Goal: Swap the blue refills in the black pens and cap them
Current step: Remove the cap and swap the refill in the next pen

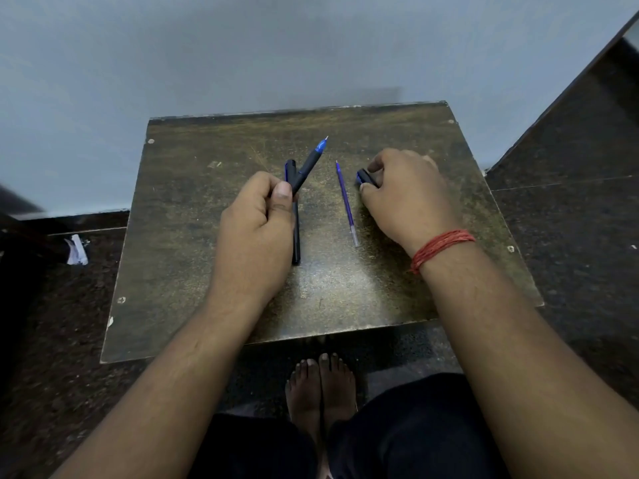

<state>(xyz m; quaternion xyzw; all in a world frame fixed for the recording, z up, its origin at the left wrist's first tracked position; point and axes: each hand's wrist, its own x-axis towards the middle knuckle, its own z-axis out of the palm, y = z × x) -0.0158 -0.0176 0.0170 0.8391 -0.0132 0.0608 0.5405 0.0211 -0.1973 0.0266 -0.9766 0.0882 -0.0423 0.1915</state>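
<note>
My left hand (256,229) grips an uncapped black pen (309,164) whose blue tip points up and to the right, above the table. A second black pen (295,233) with its cap on lies flat on the wooden table (207,236), partly under my left hand. A loose blue refill (345,202) lies on the table between my hands, tip pointing away. My right hand (404,198) rests on the table and pinches a black pen cap (366,177) with a blue end; most of the cap is hidden by the fingers.
The small table stands against a grey wall (242,46). Dark speckled floor (570,236) surrounds it. A crumpled white paper scrap (76,250) lies on the floor at the left. My bare feet (320,385) show below the table's near edge.
</note>
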